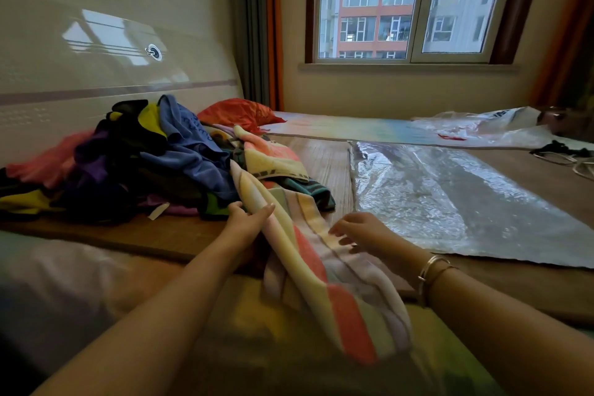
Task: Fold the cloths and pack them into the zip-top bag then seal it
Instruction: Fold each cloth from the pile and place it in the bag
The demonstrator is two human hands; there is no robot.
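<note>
Head view: left hand (247, 217) at centre, fingers wrapped round the edge of a pastel striped towel (324, 270) that trails toward 6 o'clock; right hand (356, 230) just beside at 3 o'clock, fingers loosely curled over the towel, grasp unclear. Cloth heap (138, 157) at 9 o'clock; clear zip-top bag (450, 196) flat on the bed (193, 236) at 3 o'clock.
</note>
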